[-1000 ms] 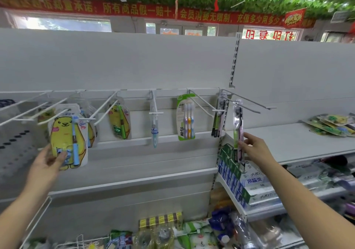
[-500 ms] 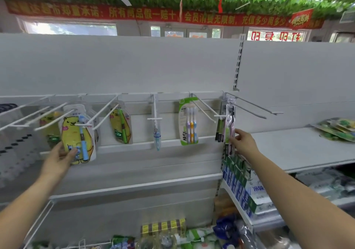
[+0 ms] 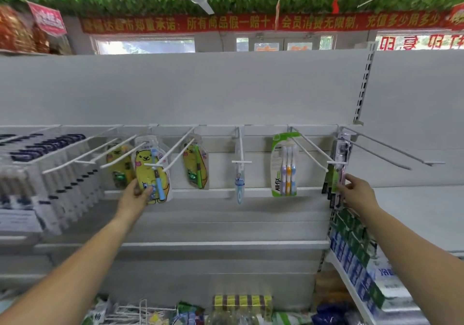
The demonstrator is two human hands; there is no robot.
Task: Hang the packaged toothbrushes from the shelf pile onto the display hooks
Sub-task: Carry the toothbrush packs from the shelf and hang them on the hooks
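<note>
White wire hooks (image 3: 311, 149) jut from the panel. Upright on them: a yellow bear pack (image 3: 147, 166) with a blue brush, gripped low by the left hand (image 3: 134, 196); a three-brush pack (image 3: 285, 166); a slim pink pack (image 3: 341, 164), pinched by the right hand (image 3: 359, 194).

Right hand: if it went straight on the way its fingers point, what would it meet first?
The pink toothbrush pack that the right hand pinches at its edge. Straight beyond, probably the green and dark packs hanging beside it, though depth is unclear.
</note>
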